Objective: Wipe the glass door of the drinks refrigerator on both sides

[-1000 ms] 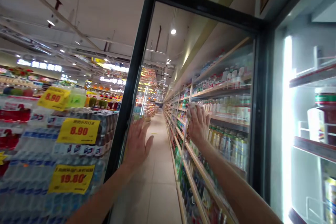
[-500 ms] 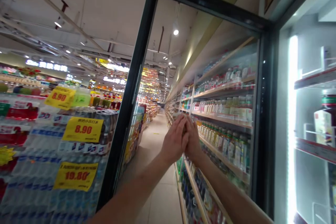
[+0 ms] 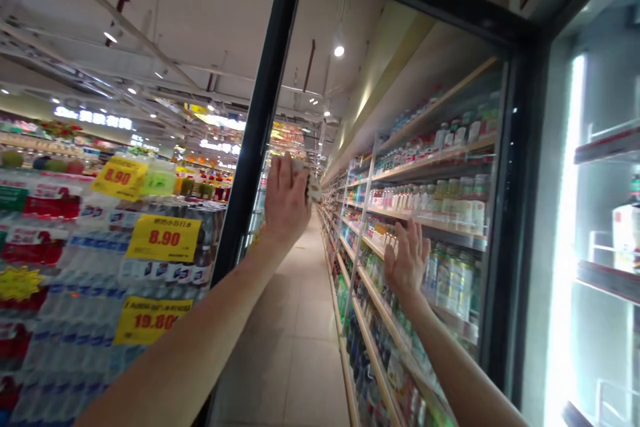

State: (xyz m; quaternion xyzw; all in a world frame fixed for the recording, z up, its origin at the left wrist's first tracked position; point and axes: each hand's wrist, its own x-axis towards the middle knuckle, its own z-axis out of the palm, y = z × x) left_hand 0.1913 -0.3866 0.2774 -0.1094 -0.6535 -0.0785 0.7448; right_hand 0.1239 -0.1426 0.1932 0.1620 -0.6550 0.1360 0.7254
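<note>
My left hand (image 3: pixel 285 207) is raised at the glass door (image 3: pixel 264 107), near its left frame. Its fingers are curled over a crumpled pale cloth (image 3: pixel 313 189), which pokes out on the right side and looks pressed to the pane. My right hand (image 3: pixel 407 259) is lower and further right, in front of the same pane. Its fingers are spread and nothing is in them. Whether its palm touches the glass I cannot tell. The black-framed door stands swung out from the lit cooler (image 3: pixel 563 247).
Stacked packs of bottles (image 3: pixel 65 307) with yellow price signs (image 3: pixel 164 238) stand at left. Through or in the glass appear shelves of bottles (image 3: pixel 450 207) and a tiled aisle (image 3: pixel 295 320). At right, cooler shelves (image 3: pixel 607 280) hold a bottle (image 3: pixel 627 227).
My hands were together in the middle of the pane. They have parted: the left moved up and left with the cloth, the right moved right and opened.
</note>
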